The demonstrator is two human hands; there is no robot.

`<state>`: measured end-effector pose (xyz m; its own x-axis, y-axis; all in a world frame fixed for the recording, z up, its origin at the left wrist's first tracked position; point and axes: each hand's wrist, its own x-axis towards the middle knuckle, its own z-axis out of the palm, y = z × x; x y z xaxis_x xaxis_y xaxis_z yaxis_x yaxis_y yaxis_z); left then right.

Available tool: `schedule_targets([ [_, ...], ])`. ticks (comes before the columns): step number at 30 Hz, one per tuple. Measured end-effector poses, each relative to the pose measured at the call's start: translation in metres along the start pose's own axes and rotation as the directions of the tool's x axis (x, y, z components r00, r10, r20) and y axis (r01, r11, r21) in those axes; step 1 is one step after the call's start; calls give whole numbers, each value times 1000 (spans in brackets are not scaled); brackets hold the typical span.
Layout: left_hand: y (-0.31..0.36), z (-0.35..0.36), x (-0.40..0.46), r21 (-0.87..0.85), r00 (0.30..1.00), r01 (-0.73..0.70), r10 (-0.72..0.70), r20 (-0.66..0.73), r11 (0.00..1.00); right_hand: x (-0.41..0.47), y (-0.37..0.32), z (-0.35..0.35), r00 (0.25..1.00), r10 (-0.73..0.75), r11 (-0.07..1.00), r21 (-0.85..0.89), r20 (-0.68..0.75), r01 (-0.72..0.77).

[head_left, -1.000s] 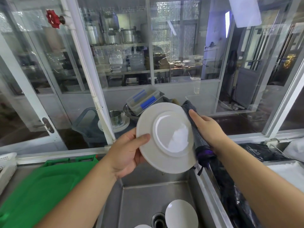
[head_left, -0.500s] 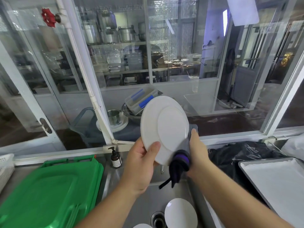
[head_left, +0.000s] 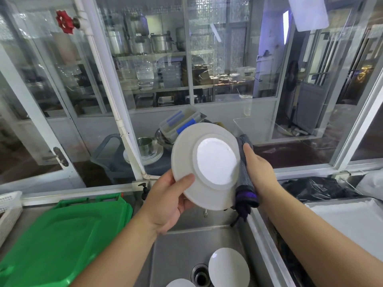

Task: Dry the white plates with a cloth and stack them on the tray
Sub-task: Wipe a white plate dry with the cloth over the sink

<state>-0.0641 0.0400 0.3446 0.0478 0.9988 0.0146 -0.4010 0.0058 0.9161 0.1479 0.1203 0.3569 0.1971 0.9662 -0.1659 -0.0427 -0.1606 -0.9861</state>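
Head view: white plate (head_left: 207, 166) held tilted above the sink (head_left: 178, 251), underside toward camera, left hand (head_left: 165, 198) gripped its lower rim, right hand (head_left: 259, 170) clutched grey-purple cloth (head_left: 245, 179) against its right edge, tray (head_left: 352, 216) lay at right, two plates (head_left: 229, 268) remained in sink.

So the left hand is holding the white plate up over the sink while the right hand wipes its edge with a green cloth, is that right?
Not quite: the cloth is grey with purple trim, not green. The head view shows the left hand gripping the plate above the sink while the right hand presses the cloth against its edge.
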Motion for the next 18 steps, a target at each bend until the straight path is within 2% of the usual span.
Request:
schedule_targets([
  [5,-6,7,-5,-23,1000,-13,14,10,1000,1,2,3,992,-120,985,-130,-35,114],
  [11,-9,18,-1,-84,993,-88,81,-86,993,-20,21,17,942,-334,921,-223,-25,320],
  [14,-7,19,2,-77,987,-109,99,-130,991,-34,30,17,867,-498,776,-447,-2,445],
  [16,-8,19,4,-43,986,-103,96,-137,994,-45,32,16,781,-621,606,-589,70,535],
  [18,-9,20,3,-6,986,-82,81,-148,997,-56,34,17,679,-711,450,-624,182,639],
])
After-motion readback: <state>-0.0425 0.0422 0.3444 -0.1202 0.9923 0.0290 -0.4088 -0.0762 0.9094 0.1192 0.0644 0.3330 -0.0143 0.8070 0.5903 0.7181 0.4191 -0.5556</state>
